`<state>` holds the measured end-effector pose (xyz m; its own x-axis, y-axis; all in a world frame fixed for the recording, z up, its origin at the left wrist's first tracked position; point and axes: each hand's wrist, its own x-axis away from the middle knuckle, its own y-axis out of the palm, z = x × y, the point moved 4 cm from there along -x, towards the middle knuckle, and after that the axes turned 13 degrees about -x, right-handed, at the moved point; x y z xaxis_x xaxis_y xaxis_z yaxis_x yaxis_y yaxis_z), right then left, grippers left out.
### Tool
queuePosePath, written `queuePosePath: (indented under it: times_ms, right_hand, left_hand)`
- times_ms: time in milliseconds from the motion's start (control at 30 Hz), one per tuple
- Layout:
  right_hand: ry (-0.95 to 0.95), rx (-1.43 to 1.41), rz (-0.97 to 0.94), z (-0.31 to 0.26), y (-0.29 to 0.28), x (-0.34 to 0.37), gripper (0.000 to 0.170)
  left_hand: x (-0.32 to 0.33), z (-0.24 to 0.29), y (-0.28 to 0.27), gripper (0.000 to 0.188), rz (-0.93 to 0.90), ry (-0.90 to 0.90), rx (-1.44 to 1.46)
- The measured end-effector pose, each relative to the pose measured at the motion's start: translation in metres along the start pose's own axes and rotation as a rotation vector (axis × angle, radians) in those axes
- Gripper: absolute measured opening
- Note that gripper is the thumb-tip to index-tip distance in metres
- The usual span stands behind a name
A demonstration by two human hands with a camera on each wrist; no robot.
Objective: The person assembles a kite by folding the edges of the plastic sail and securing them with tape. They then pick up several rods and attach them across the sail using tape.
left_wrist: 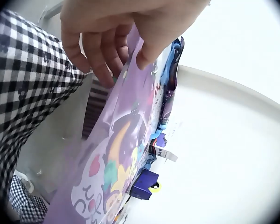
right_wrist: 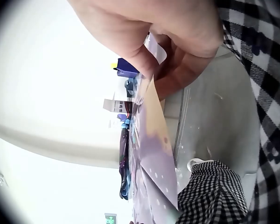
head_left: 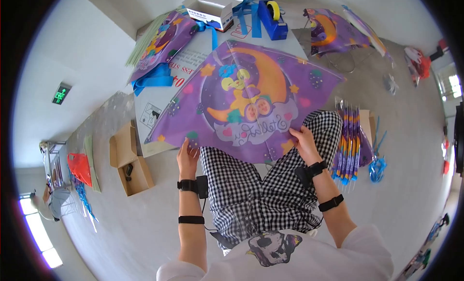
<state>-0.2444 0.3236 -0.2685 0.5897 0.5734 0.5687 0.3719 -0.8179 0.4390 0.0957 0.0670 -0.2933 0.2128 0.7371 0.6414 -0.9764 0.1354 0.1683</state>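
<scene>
A purple kite sheet (head_left: 246, 102) with an orange moon and a yellow character lies spread above the checkered lap, its lettering mirrored. At its lower left edge, the left hand (head_left: 187, 157) holds the sheet; in the left wrist view the thumb of that hand (left_wrist: 130, 28) is on one face of the sheet (left_wrist: 116, 154), its fingers on the other. The right hand (head_left: 305, 144) pinches the lower right edge. The right wrist view has the sheet (right_wrist: 154, 154) between thumb and fingers of the right hand (right_wrist: 163, 51).
On the board (head_left: 151, 102) are a folded kite (head_left: 166, 44), a white box (head_left: 210, 12), blue ribbons and a blue tape dispenser (head_left: 273, 22). More kites (head_left: 338, 32) are at the upper right. Rolled kites (head_left: 349, 143) stand right of the knee; an open cardboard box (head_left: 130, 160) is at left.
</scene>
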Motion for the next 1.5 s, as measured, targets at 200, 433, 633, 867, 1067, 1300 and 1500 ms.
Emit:
queuePosePath:
  times_ms: [200,433,633,867,1067,1300,1500]
  right_hand:
    - [0.013,0.098,0.061,0.012,-0.010,-0.007,0.012]
    - [0.116,0.168,0.011,0.011,0.004,-0.003,0.018]
    - [0.078,0.004,0.064,0.006,-0.005,-0.017,0.028]
    - [-0.033,-0.082,0.112,-0.020,-0.006,-0.027,0.029]
    - [-0.082,-0.020,0.147,-0.025,-0.001,-0.031,0.034]
    - [-0.118,0.041,0.153,-0.030,0.009,-0.031,0.029]
    - [-0.117,-0.016,0.120,-0.019,0.006,-0.037,0.027]
  left_hand:
    - [0.002,0.025,-0.014,0.015,0.155,0.209,-0.061]
    - [0.001,0.035,-0.053,0.019,0.221,0.252,-0.053]
    - [-0.027,0.042,-0.104,0.041,0.259,0.291,0.125]
    - [-0.058,0.068,-0.119,0.032,0.266,0.214,0.152]
    - [-0.053,0.089,-0.097,0.018,0.351,0.262,-0.107]
    - [-0.036,0.119,-0.075,0.010,0.279,0.398,-0.062]
    - [-0.041,0.135,-0.078,0.012,0.113,0.432,0.059]
